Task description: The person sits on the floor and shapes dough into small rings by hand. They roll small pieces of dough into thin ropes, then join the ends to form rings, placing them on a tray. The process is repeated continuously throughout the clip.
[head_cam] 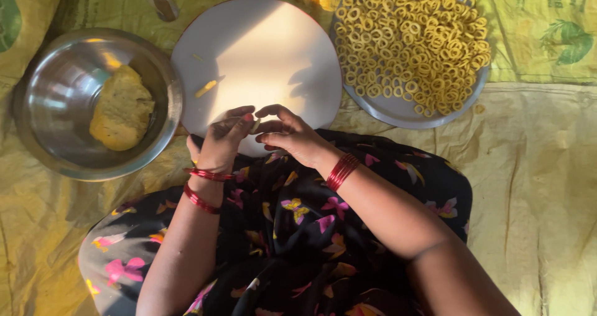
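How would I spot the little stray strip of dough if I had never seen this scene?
Start at the round white board in the middle, between the steel bowl and the plate heaped with yellow dough rings. On the board's left half lies one short yellow dough strip. Unlike the rings, it is straight and lies alone, apart from both hands.

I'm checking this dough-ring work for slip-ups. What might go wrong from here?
1. The thin dough piece pinched between the left hand and right hand may tear or fall onto the dark flowered cloth.
2. The plate of rings is heaped to its rim, so more rings might roll off; one crumb already lies on the yellow sheet.
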